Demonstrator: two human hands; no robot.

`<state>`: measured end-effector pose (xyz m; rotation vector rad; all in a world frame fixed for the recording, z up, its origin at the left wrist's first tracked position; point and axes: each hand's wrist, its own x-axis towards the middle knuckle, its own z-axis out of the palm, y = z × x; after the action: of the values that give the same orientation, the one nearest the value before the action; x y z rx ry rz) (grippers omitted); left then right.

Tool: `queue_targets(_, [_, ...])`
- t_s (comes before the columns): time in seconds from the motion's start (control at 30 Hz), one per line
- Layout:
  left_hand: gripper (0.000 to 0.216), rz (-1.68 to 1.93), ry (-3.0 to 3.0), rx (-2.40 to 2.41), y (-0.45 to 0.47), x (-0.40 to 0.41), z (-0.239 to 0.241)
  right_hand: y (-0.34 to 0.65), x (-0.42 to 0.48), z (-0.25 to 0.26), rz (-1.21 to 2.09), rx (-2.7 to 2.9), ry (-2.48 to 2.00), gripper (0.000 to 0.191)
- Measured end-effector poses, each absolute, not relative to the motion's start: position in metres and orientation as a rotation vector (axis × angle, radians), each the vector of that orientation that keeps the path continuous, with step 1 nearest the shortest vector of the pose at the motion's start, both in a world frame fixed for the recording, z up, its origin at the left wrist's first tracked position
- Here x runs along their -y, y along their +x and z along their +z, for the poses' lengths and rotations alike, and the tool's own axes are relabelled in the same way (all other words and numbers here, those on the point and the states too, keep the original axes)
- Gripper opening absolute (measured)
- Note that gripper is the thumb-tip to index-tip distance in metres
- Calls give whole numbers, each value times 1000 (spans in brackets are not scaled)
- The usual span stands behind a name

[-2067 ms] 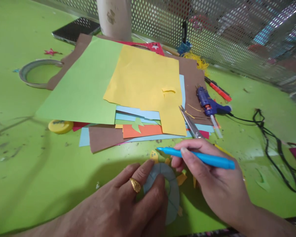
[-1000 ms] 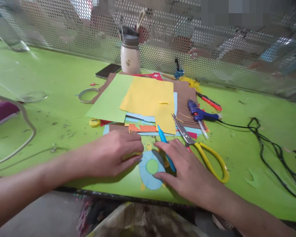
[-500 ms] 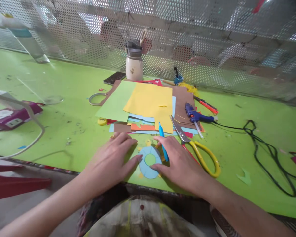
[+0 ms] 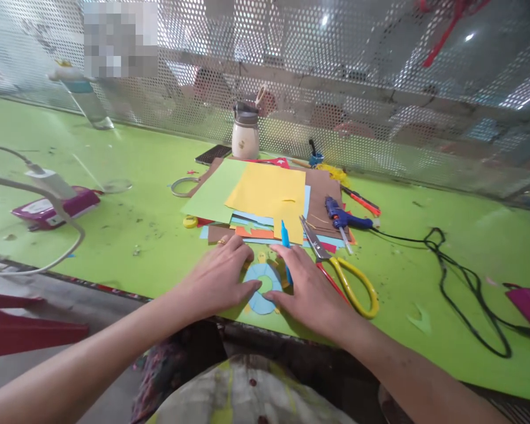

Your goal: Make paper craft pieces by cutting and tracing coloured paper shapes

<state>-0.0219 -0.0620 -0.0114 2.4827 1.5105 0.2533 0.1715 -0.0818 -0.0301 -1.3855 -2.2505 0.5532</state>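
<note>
A small paper turtle (image 4: 254,302), with a light blue shell, a green round centre and a yellow head, lies flat at the table's near edge. My left hand (image 4: 221,274) rests to its left, fingers loosely bent and spread from the thumb, whose tip touches the shell. From the other side my right hand (image 4: 311,288) reaches in, its thumb also on the shell. A blue pen (image 4: 285,233) passes under the right index finger, tucked among the fingers; part of it is hidden. Right beside that hand lie scissors (image 4: 357,288) with yellow handles.
Coloured paper sheets (image 4: 269,188) are stacked beyond my hands. A blue glue gun (image 4: 342,217) with a black cord lies right of them. Behind stand a white bottle (image 4: 245,140) and a phone (image 4: 212,154). A purple power strip (image 4: 57,209) sits at left, against the perforated metal screen's side.
My view has tilted up and turned slightly, so the table things sit a little lower in it. Both hands stay at the paper turtle, with the thumbs on its shell.
</note>
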Motion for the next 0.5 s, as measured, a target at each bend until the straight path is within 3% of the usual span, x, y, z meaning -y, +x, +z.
queue_targets(0.5, [19, 175, 2247, -1587, -17, 41, -8, 171, 83, -40, 493, 2228, -1382, 67])
